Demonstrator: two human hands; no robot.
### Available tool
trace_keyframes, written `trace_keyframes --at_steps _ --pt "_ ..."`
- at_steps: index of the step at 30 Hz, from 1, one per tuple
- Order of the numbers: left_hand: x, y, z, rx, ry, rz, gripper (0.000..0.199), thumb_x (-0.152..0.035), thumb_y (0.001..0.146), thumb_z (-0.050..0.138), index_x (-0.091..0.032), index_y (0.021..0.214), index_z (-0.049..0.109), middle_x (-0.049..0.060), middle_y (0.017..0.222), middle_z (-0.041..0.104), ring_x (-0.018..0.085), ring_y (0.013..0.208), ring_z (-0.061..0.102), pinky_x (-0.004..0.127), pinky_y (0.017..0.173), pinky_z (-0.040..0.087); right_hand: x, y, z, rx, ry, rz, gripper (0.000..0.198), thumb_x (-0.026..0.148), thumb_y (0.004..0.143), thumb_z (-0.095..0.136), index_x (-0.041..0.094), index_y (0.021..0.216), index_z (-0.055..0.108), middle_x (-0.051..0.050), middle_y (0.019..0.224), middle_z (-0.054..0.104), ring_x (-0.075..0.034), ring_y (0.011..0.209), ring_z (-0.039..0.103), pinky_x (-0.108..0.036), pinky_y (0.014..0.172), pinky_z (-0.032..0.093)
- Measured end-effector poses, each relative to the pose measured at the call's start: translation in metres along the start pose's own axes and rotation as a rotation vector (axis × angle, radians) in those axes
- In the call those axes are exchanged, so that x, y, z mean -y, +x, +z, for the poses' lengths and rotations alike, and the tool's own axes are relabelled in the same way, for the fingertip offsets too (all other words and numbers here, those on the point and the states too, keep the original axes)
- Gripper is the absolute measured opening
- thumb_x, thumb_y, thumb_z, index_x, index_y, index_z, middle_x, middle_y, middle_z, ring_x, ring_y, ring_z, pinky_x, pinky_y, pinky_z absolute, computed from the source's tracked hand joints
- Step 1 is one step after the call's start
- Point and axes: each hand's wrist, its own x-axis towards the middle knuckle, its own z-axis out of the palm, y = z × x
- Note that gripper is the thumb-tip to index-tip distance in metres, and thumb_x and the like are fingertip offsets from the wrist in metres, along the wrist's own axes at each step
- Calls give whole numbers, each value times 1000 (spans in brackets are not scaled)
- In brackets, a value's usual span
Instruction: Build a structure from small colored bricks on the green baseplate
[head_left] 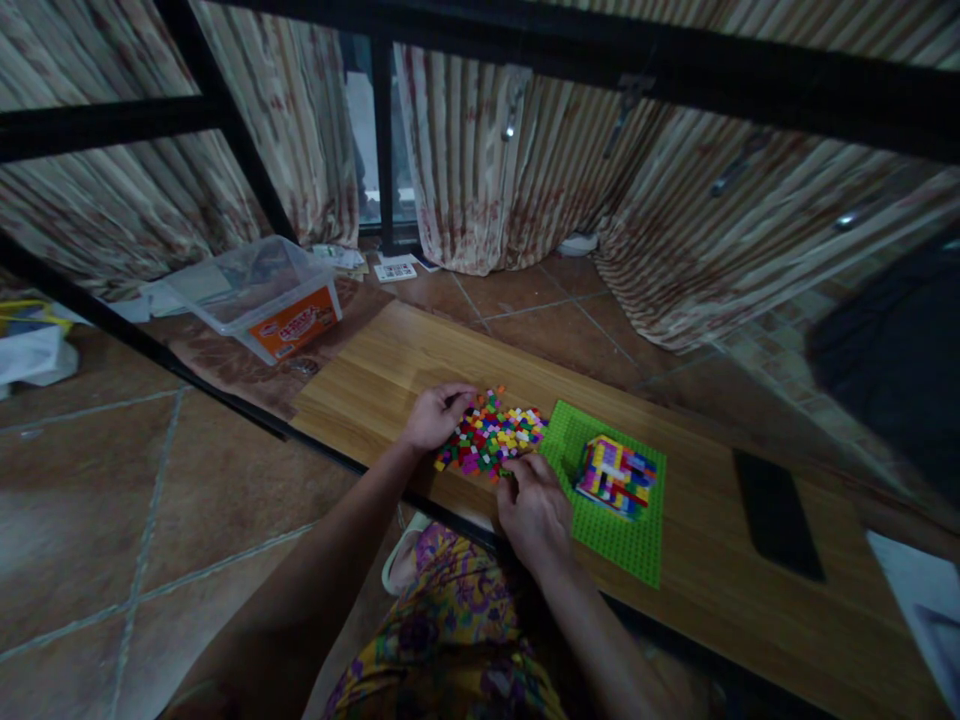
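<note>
A loose pile of small multicoloured toy bricks (491, 435) lies on the wooden table. My left hand (435, 417) rests at the pile's left edge, its fingers curled with thumb and fingertips close together over the bricks. At the near right edge of the pile is my right hand (534, 508), fingers bent into a pinch; whatever lies between the tips is too small to make out. Just right of this hand is a green studded baseplate (615, 555). On it stands a blocky structure of mixed-colour bricks (616, 475).
The long wooden table (390, 350) has a dark flat rectangular object (778, 513) toward its right end. A clear plastic bin (262, 290) with an orange label stands beyond the left end. Dark metal bars (247, 180) cross in front of curtains (495, 170).
</note>
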Motion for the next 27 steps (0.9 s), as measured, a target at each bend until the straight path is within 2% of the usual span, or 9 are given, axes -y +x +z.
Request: trace_keyframes --at_steps 6,12,16,19,23,27 --pt "0 0 0 -10 -20 -15 27 -34 88 53 -20 101 71 4 100 75 19 93 69 32 89 53 0 4 2 -28 20 -27 20 18 87 50 20 96 69 -8 103 63 -22 95 58 -31 82 46" --pt "-1 1 -2 3 -28 -25 29 -38 87 54 -20 101 72 4 101 75 21 95 68 33 91 52 -4 3 -8 -138 232 -28 21 22 91 45 19 94 66 -8 100 65 -20 94 61 -31 83 47" --pt "1 1 -4 0 -37 -25 31 -40 87 54 -21 103 72 4 102 74 21 96 68 33 91 52 -14 -6 -24 -190 430 117 22 31 91 47 20 96 65 -5 90 70 -17 78 64 -29 73 49" --pt "2 2 -3 -8 -51 -23 32 -42 87 54 -20 103 72 4 103 74 22 97 67 33 91 52 -31 -15 -35 -246 576 256 23 38 87 54 20 93 66 -4 85 71 -17 76 65 -28 71 50" --pt "2 2 -3 -2 -66 -33 34 -44 86 54 -20 103 72 5 102 74 22 96 68 33 90 52 -64 -25 -48 -405 707 427 27 43 77 64 18 87 66 -5 85 71 -18 77 65 -30 71 51" --pt "1 3 -3 2 -73 -45 35 -45 86 55 -20 103 72 5 103 74 22 98 67 34 92 51 -101 -31 -59 -574 747 596 30 41 63 74 17 78 66 -5 74 69 -19 69 64 -32 68 51"
